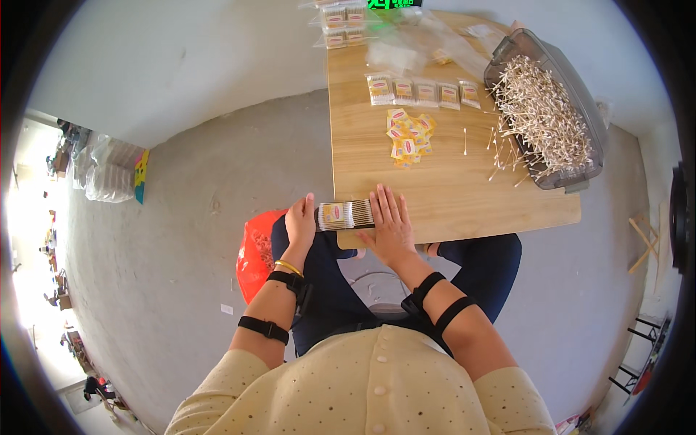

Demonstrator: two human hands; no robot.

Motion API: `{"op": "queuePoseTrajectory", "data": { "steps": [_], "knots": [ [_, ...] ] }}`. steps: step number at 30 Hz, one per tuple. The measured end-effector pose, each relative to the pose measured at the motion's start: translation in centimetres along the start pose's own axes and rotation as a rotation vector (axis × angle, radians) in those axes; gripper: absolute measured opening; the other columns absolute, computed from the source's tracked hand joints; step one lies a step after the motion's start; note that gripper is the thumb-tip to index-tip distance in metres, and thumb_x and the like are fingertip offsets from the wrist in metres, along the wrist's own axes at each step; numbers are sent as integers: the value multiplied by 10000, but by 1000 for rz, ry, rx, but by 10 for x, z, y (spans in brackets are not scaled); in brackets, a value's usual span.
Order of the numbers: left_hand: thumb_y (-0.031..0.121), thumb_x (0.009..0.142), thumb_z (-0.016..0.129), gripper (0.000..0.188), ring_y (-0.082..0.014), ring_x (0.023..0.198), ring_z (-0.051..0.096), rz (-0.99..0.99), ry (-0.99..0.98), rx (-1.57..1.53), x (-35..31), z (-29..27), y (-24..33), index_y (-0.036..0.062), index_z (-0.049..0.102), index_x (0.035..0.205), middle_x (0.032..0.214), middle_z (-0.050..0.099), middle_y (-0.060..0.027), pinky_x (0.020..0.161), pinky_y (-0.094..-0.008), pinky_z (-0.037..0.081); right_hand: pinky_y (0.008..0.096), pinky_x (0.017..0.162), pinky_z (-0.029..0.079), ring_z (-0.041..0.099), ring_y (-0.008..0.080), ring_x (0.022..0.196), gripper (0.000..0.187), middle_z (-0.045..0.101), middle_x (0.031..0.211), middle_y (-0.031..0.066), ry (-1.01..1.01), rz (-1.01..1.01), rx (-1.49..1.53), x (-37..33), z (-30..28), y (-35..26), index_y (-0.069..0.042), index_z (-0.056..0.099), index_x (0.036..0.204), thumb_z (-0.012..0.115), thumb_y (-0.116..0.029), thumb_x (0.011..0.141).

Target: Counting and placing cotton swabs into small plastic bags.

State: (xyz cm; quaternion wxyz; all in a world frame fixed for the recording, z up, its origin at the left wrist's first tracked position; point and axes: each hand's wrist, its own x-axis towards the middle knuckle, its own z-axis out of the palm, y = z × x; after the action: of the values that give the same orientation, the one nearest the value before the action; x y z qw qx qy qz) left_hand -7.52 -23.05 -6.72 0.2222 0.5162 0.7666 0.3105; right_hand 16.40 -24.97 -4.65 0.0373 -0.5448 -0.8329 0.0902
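Observation:
A row of cotton swabs [360,213] with a small yellow-and-white label card [333,213] lies at the table's near left edge, on a narrow black tray [349,228]. My left hand [300,223] is closed at the tray's left end; some of its fingers are hidden. At the other end my right hand [392,225] lies flat, fingers stretched out over the tray's end and the tabletop. Farther up the table is a loose pile of yellow-and-white label cards [409,138]. Behind the pile stands a row of several filled swab packs [426,93].
A grey plastic bin [596,145] heaped with loose cotton swabs [540,109] sits on the wooden table [464,206] at right; some swabs have spilled beside it. Clear bags [395,56] lie at the back. On the floor, a red bag [255,250] is left of my leg.

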Motion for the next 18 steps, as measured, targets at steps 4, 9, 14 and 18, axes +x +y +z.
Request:
{"op": "queuePoseTrajectory", "data": {
  "steps": [4,9,14,18],
  "knots": [
    [408,1063,525,509,-443,703,596,28,15,-4,-3,5,-3,-30,581,809,740,606,-250,654,-499,449,512,1295,83,115,313,1602,1043,168,1712,191,-12,-16,14,3,4,-11,33,194,1623,560,-658,932],
    [345,1060,540,443,-457,717,581,43,35,-56,-5,13,3,-38,596,845,773,612,-262,669,-501,448,506,1294,93,113,314,1602,1071,177,1706,203,1,-44,89,9,10,-42,55,198,1615,562,-676,923],
    [386,1068,532,493,-454,713,584,54,34,-112,-4,16,-5,-45,571,834,756,579,-271,662,-503,446,497,1290,125,139,323,1595,1040,195,1702,199,13,-21,79,11,6,-50,51,229,1607,590,-643,922],
    [461,1077,519,547,-315,657,635,-87,-45,-240,-3,16,-17,-22,601,832,672,576,-181,630,-468,457,488,1291,132,136,330,1595,982,186,1705,198,37,-77,143,11,10,-41,41,238,1608,620,-568,938]
  ]
}}
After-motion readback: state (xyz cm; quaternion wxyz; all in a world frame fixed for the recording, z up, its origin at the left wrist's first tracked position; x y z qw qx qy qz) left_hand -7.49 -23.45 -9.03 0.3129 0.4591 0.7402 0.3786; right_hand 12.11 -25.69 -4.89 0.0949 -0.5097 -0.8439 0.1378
